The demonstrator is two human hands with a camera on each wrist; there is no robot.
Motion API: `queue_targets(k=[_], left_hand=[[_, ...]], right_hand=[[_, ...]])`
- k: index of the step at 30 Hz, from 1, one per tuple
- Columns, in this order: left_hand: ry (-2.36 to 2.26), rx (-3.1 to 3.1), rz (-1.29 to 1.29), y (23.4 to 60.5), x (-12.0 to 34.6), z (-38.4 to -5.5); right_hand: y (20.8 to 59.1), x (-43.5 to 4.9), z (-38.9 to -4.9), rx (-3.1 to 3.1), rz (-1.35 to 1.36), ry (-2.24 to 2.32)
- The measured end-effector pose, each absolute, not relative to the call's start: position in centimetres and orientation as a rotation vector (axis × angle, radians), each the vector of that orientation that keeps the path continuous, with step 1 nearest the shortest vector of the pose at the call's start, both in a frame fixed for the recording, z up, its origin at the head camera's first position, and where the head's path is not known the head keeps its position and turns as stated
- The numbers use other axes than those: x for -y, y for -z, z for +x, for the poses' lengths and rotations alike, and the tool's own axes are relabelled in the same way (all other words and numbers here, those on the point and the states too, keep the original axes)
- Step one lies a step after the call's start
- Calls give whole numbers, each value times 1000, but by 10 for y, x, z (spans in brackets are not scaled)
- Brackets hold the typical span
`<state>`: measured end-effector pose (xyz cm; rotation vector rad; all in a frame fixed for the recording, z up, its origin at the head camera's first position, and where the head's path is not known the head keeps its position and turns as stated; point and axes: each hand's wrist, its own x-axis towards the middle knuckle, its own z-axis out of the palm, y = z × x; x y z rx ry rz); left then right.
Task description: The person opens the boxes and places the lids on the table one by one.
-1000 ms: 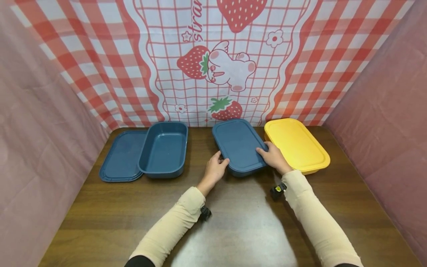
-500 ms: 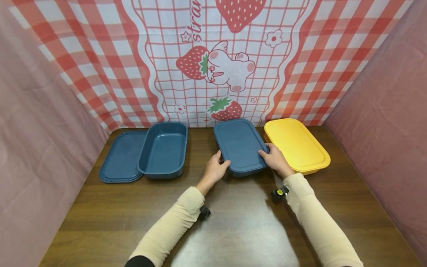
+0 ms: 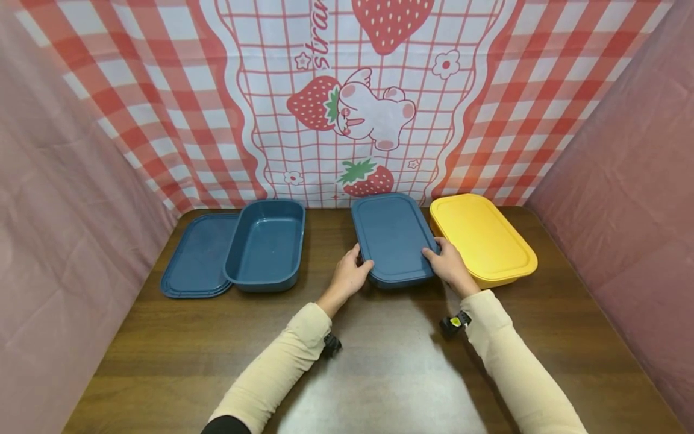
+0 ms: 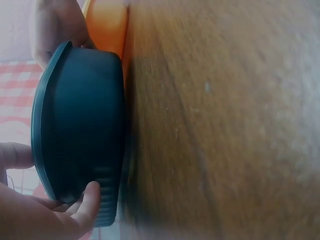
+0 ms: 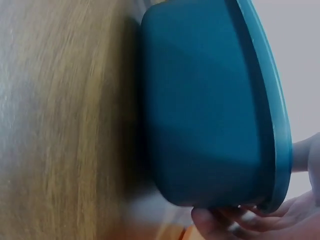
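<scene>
A lidded blue food container (image 3: 393, 238) stands near the back of the table, its lid lying over the whole top. My left hand (image 3: 349, 274) grips its left front side, thumb at the lid's edge and fingers (image 4: 89, 202) against the side wall. At the right side my right hand (image 3: 449, 265) holds it, thumb on the lid and fingertips (image 5: 202, 220) under the rim, as the right wrist view shows. Just right of that hand is a yellow container (image 3: 482, 235) with a yellow lid on.
To the left stands a lidless blue container (image 3: 265, 247) with nothing in it. Its left side overlaps a flat blue lid (image 3: 197, 256) on the brown table (image 3: 374, 361). A checked strawberry curtain (image 3: 260, 120) hangs behind, with pink cloth (image 3: 623, 199) at both sides.
The lidded blue container has shifted slightly to the right and turned a little straighter, with both hands on it. The other containers have stayed in place.
</scene>
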<state>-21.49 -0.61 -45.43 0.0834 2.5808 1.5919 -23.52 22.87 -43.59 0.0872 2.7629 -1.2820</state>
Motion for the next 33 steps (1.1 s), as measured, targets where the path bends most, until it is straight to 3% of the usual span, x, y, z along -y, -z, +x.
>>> queue_targets(k=[33], left_hand=[[-1630,-2539,159,450,3,-216]], right_hand=[[432,-235,-217,-2736,127,1313]])
